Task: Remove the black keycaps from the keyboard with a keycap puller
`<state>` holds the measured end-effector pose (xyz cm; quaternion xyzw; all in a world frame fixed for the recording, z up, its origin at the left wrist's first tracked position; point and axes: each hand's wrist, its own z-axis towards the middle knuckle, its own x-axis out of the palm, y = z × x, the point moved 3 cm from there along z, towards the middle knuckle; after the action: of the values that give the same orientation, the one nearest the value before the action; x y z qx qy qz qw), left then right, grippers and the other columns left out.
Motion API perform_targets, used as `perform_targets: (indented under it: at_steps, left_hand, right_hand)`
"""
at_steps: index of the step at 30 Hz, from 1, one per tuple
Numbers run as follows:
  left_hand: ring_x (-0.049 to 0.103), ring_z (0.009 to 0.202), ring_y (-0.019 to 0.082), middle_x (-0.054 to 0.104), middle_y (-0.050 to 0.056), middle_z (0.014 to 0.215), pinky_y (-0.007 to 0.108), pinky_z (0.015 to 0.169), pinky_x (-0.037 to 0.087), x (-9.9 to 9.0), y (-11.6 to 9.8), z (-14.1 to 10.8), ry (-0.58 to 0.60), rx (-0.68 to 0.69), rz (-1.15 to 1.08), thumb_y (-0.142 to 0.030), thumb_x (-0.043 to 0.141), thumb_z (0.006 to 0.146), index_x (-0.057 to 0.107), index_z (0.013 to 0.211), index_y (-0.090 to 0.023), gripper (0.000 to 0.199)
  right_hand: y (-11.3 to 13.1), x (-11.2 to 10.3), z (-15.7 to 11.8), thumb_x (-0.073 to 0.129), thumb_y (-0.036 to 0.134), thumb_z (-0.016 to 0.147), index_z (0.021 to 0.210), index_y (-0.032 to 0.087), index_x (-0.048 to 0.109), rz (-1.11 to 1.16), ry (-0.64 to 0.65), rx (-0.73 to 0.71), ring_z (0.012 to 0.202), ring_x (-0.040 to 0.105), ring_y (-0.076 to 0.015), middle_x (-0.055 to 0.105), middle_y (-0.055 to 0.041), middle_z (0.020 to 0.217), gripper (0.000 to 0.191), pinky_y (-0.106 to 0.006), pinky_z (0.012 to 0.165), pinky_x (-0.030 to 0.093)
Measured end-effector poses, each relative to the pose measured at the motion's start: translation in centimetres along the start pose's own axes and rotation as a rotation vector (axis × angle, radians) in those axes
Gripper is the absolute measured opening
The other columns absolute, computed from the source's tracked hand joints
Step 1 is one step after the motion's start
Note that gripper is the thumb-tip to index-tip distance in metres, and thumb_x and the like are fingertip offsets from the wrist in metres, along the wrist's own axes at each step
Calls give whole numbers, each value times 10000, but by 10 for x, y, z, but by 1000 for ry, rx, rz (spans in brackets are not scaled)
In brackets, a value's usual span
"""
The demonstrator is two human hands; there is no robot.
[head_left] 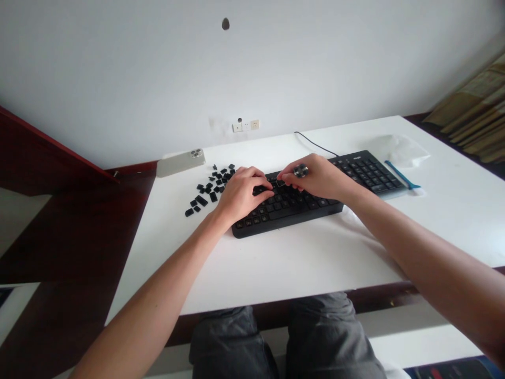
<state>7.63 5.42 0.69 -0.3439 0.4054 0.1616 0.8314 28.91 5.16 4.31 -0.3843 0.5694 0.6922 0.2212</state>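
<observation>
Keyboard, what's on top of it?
The left hand and right hand rest on the black keyboard. Keys show around them, but the keys under the palms are covered.

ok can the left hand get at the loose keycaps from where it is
Probably yes. The left hand sits over the left part of the black keyboard, and the loose keycaps lie right beside it on the white desk. Nothing seems to stand between them.

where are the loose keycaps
In the head view, the loose keycaps lie on the white desk, left of the keyboard, beside the left hand and below the phone.
</observation>
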Motion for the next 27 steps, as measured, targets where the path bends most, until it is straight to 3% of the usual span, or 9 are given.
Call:
perform_targets:
  at_steps: [6,12,21,27]
  left_hand:
    - [648,1064,245,749,31,1094,429,992,528,-1,3,2,9,0,20,-269,842,896,807,934,-266,52]
    - [652,1076,240,755,19,1119,419,1011,516,0,7,3,37,-43,-51,-252,832,897,816,943,-270,52]
    - [628,1155,257,745,15,1165,459,1079,480,-2,6,6,101,-117,-139,-202,787,901,814,914,-271,76]
    - [631,1162,252,737,21,1170,467,1101,469,-4,5,6,122,-91,-142,-195,734,930,807,922,-266,102]
  right_hand:
    - [8,7,-4,675,265,870,898,212,821,-84,-1,6,697,671,-223,735,-50,696,157,-327,648,470]
    - [18,12,-10,603,118,799,941,220,836,-174,-29,-20,827,735,-265,809,-72,877,291,-337,729,491]
    - [24,14,-13,615,103,837,958,203,808,-188,-15,-63,829,742,-244,821,-66,925,248,-324,740,473]
    - [25,14,-14,582,52,833,966,206,798,-158,47,-202,750,707,-188,813,-41,894,296,-298,733,464]
